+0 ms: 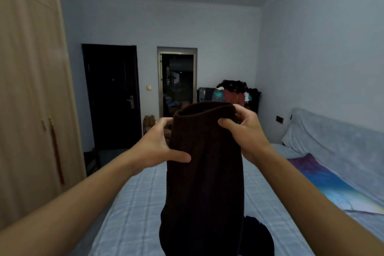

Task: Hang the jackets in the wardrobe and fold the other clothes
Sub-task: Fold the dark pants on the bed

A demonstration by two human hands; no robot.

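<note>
Above bed [135, 203] | left hand [158, 143], right hand [247, 133] | grip clamped on dark knit garment [205, 172]

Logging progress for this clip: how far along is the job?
Done: no folded stack or hung jacket shows; the wardrobe is shut. In hand: the left hand and right hand hold a dark brown knit garment above the bed. Left: another dark garment on the bed and the clothes heap by the far wall.

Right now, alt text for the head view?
A left hand and a right hand hold a dark brown knit garment upright by its top opening, over a pale blue checked bed. A closed wooden wardrobe stands at left; a heap of clothes lies by the far wall.
</note>
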